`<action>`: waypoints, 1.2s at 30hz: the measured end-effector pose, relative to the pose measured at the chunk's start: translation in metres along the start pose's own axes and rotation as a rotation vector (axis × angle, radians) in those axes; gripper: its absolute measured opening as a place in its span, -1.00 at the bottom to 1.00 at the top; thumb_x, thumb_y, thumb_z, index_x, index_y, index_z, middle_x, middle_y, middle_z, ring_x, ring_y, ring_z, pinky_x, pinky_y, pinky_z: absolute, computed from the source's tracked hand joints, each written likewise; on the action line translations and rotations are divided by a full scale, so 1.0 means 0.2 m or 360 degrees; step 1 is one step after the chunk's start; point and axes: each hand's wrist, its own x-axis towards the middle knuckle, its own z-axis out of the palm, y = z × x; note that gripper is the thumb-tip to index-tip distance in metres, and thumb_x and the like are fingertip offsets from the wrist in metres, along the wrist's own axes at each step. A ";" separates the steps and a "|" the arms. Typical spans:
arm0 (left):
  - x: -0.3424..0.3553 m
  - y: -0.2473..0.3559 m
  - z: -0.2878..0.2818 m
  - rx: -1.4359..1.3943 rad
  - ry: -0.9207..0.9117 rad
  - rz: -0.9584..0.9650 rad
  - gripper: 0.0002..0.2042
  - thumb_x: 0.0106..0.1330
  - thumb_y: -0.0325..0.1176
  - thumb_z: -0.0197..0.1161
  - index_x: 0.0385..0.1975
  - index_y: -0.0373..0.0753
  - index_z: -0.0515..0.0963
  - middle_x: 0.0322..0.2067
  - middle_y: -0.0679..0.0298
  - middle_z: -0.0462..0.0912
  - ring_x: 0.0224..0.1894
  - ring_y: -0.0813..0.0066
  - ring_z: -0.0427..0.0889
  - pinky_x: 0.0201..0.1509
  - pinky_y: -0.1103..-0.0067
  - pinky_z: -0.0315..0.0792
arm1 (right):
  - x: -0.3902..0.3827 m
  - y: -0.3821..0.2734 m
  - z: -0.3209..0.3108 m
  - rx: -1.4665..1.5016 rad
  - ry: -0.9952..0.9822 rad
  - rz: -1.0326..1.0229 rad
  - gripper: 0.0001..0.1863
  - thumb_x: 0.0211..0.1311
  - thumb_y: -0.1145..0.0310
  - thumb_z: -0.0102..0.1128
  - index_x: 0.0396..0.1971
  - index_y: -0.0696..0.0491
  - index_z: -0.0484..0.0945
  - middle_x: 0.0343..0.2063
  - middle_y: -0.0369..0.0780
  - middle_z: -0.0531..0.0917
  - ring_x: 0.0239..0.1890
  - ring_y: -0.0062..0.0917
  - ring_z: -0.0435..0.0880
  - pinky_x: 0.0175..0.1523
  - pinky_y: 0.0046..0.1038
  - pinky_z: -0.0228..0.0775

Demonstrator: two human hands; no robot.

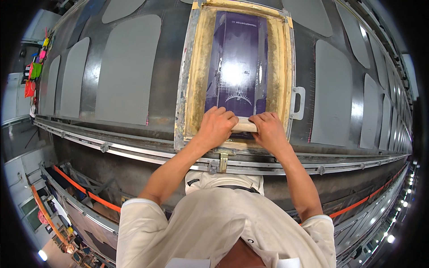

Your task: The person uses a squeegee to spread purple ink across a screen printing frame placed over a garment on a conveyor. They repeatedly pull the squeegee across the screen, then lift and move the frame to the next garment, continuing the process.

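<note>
A screen-printing frame [192, 76] with yellowed tape round its inside edges lies in the middle of the long metal table. Its screen [230, 49] shows a glossy purple area with white lettering and a pale arched motif. Across the screen's near end is a squeegee with a pale wooden bar [243, 124]. My left hand [216, 126] grips the bar's left end, and my right hand [270, 130] grips the right end, fingers curled over it. The blade is hidden.
Grey rounded flat panels [120, 71] lie along the table on both sides. A metal rail [111, 147] runs along the near edge. A white handle [298, 102] juts from the frame's right. Small coloured items [30, 89] stand at far left; orange strips [85, 187] run behind me.
</note>
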 end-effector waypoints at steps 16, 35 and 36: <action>1.71 -1.02 -0.25 0.0388 0.0223 0.0170 -0.73 0.00 -0.20 0.49 -0.28 -0.07 0.73 -0.42 0.17 0.72 -0.28 0.08 0.69 -0.13 0.27 0.50 | 1.60 1.00 -0.53 -0.0073 0.0146 0.0083 -0.74 0.08 0.27 0.42 -0.25 0.05 0.66 -0.34 -0.01 0.71 -0.20 -0.06 0.69 -0.09 -0.14 0.51; 0.43 -0.32 0.03 -0.0016 0.0158 0.0091 -0.79 -0.09 -0.43 0.43 -0.39 -0.08 0.70 -0.43 0.29 0.70 -0.34 0.20 0.63 -0.20 0.32 0.39 | 0.42 0.30 -0.06 0.0110 0.0222 -0.0083 -0.80 -0.10 0.50 0.39 -0.37 0.07 0.66 -0.47 -0.06 0.65 -0.28 -0.09 0.62 -0.07 -0.15 0.42; 0.30 -0.24 0.03 0.0017 0.0115 0.0093 -0.74 -0.13 -0.45 0.44 -0.35 -0.09 0.69 -0.38 0.31 0.69 -0.32 0.25 0.62 -0.19 0.33 0.38 | 0.27 0.22 -0.02 0.0101 0.0252 -0.0109 -0.73 -0.10 0.51 0.39 -0.30 0.10 0.66 -0.40 -0.08 0.66 -0.23 -0.11 0.62 0.01 -0.15 0.40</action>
